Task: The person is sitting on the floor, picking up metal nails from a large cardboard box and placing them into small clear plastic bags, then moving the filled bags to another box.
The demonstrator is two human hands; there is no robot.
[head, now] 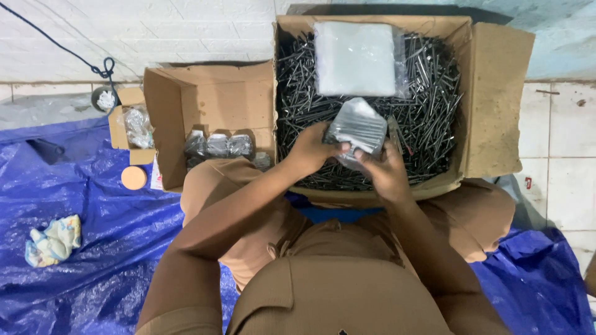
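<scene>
nail packet (356,127), two hands, two boxes

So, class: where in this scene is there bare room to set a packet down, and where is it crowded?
Free: blue tarp between the crumpled cloth and the person's knee. Crowded: the nail box, heaped with loose nails, and the smaller box with its row of filled packets.

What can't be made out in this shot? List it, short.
- Head view: the small clear bag of nails held by the left hand and right hand is partly covered by fingers; its count is unreadable.
- Filled packets in the smaller box: dark, the lower ones hidden by the knee.
- Bottom of the big nail box: buried under loose nails and a stack of clear bags.
</scene>
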